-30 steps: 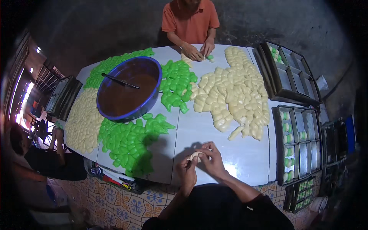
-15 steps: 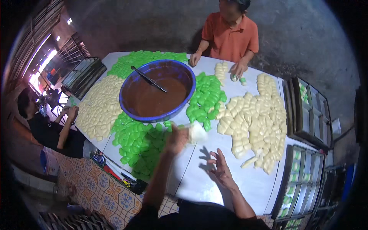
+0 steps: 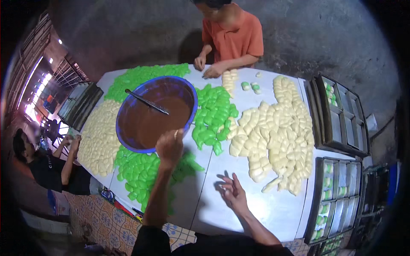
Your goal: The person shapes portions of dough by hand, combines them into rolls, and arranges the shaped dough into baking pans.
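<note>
My left hand [image 3: 170, 147] is at the near right rim of a large blue basin [image 3: 121, 135], with its fingers curled. Whatever they hold, if anything, I cannot make out; a tiny pale spot shows at the fingertips. Thick brown filling [image 3: 147, 121] lies in the basin, and a dark-handled utensil [image 3: 147, 101] rests across it. My right hand [image 3: 234, 196] hovers over the white tabletop [image 3: 209, 213], fingers apart and holding nothing. Green dough pieces [image 3: 136, 170] lie beside my left forearm, and cream dough pieces [image 3: 277, 132] spread beyond my right hand.
Across the table a person in an orange shirt [image 3: 239, 34] handles something small near green-and-white pieces [image 3: 255, 88]. Another person in black [image 3: 51, 166] works at the left. Compartment trays [image 3: 337, 196] line the right edge; more trays [image 3: 79, 104] stand far left.
My left hand has moved left and up from the tabletop to the basin rim; the white thing at its fingers no longer shows. The person across has drawn both hands together. My view has shifted.
</note>
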Available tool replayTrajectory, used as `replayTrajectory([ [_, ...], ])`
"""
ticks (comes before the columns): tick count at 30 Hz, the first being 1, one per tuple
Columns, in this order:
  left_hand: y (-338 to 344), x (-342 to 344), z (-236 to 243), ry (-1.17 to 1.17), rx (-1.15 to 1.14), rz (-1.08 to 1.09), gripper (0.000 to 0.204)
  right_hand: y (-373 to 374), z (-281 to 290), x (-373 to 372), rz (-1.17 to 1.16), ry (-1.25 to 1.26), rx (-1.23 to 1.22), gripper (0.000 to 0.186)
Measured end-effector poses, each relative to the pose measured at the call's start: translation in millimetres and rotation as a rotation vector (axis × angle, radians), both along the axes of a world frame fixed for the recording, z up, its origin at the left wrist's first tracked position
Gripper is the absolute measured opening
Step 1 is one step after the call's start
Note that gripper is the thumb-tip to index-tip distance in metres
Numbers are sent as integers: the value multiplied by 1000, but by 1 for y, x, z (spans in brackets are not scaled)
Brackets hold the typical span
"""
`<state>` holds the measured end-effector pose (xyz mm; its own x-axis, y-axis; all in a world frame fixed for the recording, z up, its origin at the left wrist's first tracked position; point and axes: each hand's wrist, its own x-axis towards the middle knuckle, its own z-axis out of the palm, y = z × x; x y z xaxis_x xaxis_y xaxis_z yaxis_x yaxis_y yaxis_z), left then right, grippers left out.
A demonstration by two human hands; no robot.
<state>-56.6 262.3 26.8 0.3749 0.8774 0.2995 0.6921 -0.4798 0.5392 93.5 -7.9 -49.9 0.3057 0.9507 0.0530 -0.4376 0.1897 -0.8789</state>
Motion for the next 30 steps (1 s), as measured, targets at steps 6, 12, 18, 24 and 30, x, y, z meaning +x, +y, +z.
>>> replayTrajectory([
  [6,-172,18,-19,-1034,-1297,-61,91,5,-4,-13,104,610,-222,43],
  [12,-234,8,-14,-546,-809,-195,58,-33,47,-18,-223,-1118,-57,32],
  [18,-248,-1,-19,-512,-595,-298,25,-49,39,-9,-349,-342,-56,18],
  [24,-270,1,-27,-842,-1073,-103,28,-70,50,-14,-123,-843,25,18],
  [30,-276,3,-28,-868,-726,-191,70,-54,37,-18,-73,-617,-315,42],
])
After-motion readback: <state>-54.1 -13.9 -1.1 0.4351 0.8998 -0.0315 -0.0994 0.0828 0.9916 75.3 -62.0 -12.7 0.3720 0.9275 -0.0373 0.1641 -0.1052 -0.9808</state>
